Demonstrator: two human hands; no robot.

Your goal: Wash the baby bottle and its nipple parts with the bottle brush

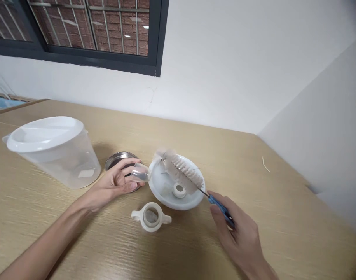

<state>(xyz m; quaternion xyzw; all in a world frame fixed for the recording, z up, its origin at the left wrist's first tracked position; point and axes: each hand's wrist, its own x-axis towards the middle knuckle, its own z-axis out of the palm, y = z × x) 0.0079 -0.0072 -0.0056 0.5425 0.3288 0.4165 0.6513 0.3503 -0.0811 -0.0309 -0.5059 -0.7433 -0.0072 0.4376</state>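
While left hand (115, 182) grips clear plastic cup (140, 173), right hand (224, 221) clenches bottle brush (184, 171) above white lid (162, 186).

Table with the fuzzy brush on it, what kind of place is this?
Probably a room in someone's home. The wooden table, the bottle brush and the plastic jug are everyday house things, and a window sits in the white wall.

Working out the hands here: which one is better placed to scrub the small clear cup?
Right, probably: the right hand grips the blue-handled bottle brush, while the left hand holds the small clear cup.
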